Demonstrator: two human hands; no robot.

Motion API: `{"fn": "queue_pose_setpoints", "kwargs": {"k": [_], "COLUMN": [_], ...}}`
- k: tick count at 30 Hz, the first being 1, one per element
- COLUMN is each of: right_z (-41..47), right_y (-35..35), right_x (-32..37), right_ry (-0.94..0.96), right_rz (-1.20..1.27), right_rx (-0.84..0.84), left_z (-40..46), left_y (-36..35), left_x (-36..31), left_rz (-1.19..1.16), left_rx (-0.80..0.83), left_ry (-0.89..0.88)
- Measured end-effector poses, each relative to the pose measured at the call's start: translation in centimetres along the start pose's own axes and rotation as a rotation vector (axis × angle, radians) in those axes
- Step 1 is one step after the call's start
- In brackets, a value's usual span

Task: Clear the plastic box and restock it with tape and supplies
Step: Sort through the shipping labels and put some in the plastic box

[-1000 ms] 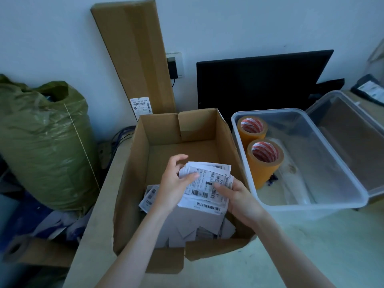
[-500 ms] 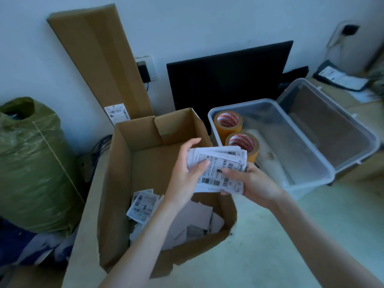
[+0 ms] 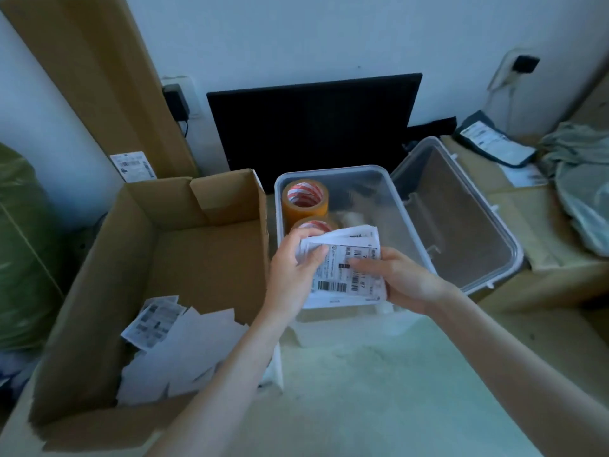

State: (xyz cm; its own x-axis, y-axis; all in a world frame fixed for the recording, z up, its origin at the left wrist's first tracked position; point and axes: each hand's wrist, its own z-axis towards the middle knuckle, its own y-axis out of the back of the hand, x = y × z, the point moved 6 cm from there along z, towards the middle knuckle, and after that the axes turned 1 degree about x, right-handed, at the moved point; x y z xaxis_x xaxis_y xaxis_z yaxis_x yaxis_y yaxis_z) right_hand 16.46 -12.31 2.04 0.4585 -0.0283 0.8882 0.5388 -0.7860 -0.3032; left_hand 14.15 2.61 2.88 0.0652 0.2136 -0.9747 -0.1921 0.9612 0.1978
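A stack of white shipping labels (image 3: 346,268) with barcodes is held over the near end of the clear plastic box (image 3: 438,206). My left hand (image 3: 291,268) grips the stack's left edge, thumb on top. My right hand (image 3: 400,278) holds its right side, fingers on the top label. Two brown tape rolls stand in the box's left end: one roll (image 3: 304,201) in full view, the second roll (image 3: 313,225) partly hidden behind the labels. A pale wrapped item lies deeper in the box, blurred.
An open cardboard box (image 3: 171,258) at left holds more loose labels (image 3: 158,319). The box's clear lid (image 3: 461,219) leans at right. A black flat panel (image 3: 313,127) and tall cardboard (image 3: 99,77) stand against the wall. A green sack (image 3: 19,252) sits far left.
Both hands lifted the label stack out of the cardboard box and carried it right, over the plastic box. The camera swung right too.
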Motion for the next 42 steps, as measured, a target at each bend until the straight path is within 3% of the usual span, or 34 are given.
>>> {"fn": "queue_pose_setpoints", "kwargs": {"k": [4,7,11,17,22,31,36,42], "right_z": [1.3,2.9,4.8,8.2,10.1,9.6,8.4,5.6], "right_y": [3.2,4.7,6.5,7.8,7.8,6.2,6.6,4.5], "right_x": [0.8,0.5,-1.1,-6.1,-8.9,-8.9,-5.4,-0.1], "right_ry": [-0.068,-0.179,-0.367,-0.651,-0.767,-0.681,-0.494,-0.189], "right_rz": [-0.419,-0.649,-0.743,-0.878,-0.936,-0.726,-0.818,-0.472], "right_rx": [-0.074,-0.057,0.015,0.056,0.047,0.098,0.006,-0.099], "left_z": [0.9,1.5,1.8,1.8,1.6,1.1,0.7,0.1], "left_y": [-1.0,-1.3,-0.6,1.8,3.2,4.6,5.4,8.0], "left_x": [1.0,1.2,1.5,2.1,2.3,3.7,3.6,3.3], "left_rz": [0.125,0.266,0.358,0.249,0.164,0.172,0.191,0.235], "left_rx": [-0.060,-0.032,-0.034,-0.127,-0.197,-0.213,-0.170,-0.137], "left_ry": [0.084,0.051,0.019,0.015,0.032,0.087,0.071,0.058]}}
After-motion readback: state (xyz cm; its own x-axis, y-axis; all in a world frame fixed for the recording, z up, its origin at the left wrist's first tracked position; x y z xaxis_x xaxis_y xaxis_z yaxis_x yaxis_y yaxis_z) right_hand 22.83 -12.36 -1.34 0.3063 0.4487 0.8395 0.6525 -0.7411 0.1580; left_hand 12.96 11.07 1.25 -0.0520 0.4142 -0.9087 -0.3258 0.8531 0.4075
